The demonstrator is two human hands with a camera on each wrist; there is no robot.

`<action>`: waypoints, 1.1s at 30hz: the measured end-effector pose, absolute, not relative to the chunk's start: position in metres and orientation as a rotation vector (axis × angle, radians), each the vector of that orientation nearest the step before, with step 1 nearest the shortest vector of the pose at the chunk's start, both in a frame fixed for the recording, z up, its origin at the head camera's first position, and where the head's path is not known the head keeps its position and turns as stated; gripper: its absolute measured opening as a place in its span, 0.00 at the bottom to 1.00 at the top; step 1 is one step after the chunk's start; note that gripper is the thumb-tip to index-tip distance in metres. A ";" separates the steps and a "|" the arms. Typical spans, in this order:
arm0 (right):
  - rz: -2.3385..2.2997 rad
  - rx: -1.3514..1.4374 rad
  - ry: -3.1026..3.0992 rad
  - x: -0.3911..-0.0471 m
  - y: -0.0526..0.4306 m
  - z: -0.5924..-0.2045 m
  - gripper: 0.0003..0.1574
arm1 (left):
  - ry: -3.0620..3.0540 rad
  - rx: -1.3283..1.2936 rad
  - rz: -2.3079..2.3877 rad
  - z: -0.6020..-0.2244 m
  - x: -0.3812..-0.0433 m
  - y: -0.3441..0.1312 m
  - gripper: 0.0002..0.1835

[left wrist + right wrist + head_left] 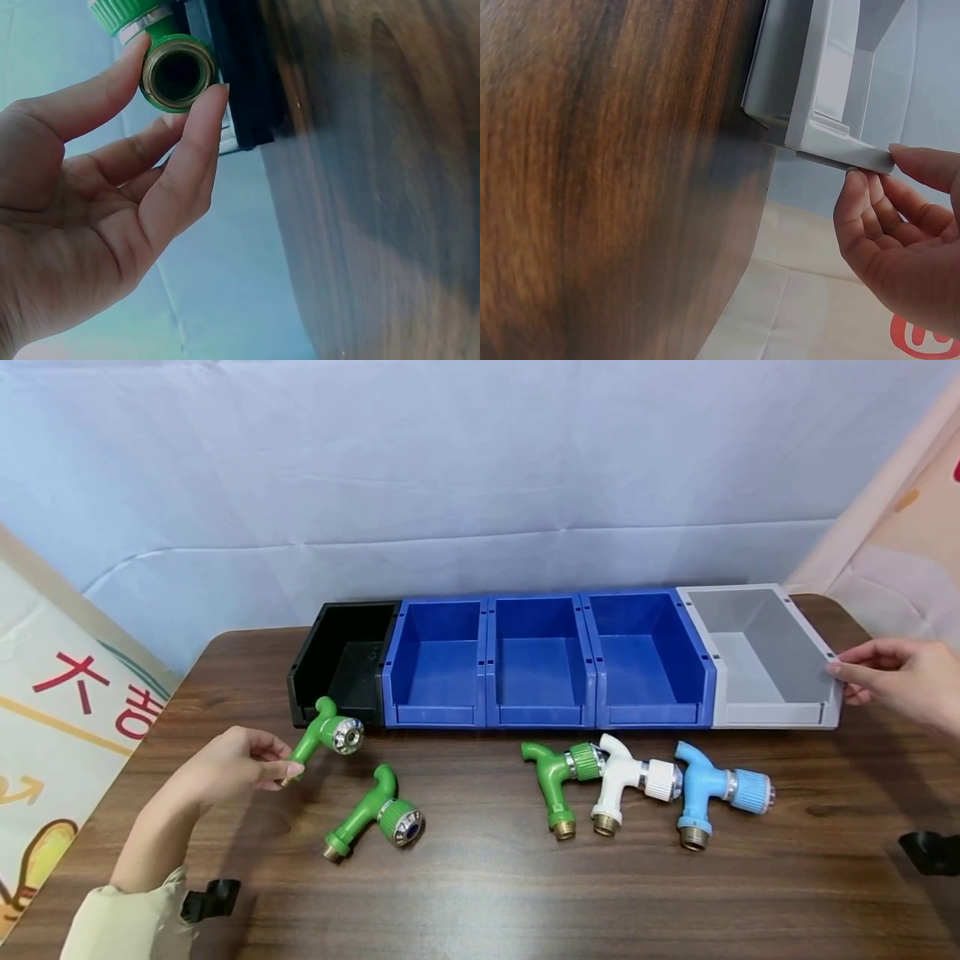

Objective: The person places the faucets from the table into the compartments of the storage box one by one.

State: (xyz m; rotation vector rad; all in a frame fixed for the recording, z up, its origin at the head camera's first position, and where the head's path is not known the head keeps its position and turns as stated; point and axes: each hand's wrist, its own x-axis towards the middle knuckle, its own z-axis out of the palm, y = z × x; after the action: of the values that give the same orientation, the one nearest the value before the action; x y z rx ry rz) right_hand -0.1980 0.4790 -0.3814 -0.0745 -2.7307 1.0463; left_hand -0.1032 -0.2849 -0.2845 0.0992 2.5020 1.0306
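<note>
My left hand (243, 762) pinches a green faucet (321, 732) by its threaded brass end, in front of the black bin (300, 693). In the left wrist view the open brass mouth (178, 75) shows between thumb and fingers. A second green faucet (378, 810) lies on the table just right of that hand. At the far right, my right hand (900, 677) pinches the front side edge of the grey bin (776, 716); the right wrist view shows thumb and fingertips on the bin's corner (870, 159).
Three blue bins (542, 717) stand in a row between the black and grey ones. Before them on the wooden table (525, 893) lie a green faucet (553, 781), a white faucet (617, 785) and a light blue faucet (701, 785). A pale cloth (450, 460) hangs behind.
</note>
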 end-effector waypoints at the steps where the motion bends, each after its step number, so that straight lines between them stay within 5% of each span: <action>1: 1.042 -0.081 -2.735 -0.198 0.479 -0.381 0.24 | 2.510 0.099 1.029 -0.284 -0.105 -0.284 0.13; 14: 1.166 -0.084 -2.692 -0.198 0.478 -0.378 0.03 | 2.530 0.030 1.062 -0.278 -0.121 -0.276 0.17; 24: 1.172 -0.095 -2.699 -0.198 0.480 -0.378 0.06 | 2.509 0.003 1.062 -0.273 -0.136 -0.272 0.19; 33: 1.095 -0.114 -2.724 -0.196 0.477 -0.379 0.20 | 2.539 0.019 0.987 -0.270 -0.151 -0.269 0.20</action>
State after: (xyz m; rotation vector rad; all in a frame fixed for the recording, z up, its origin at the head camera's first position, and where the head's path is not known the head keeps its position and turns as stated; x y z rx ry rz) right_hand -0.1964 0.4775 -0.3788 -0.1143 -2.7238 1.0955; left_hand -0.1508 -0.2686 -0.2697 0.0192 2.5393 0.9866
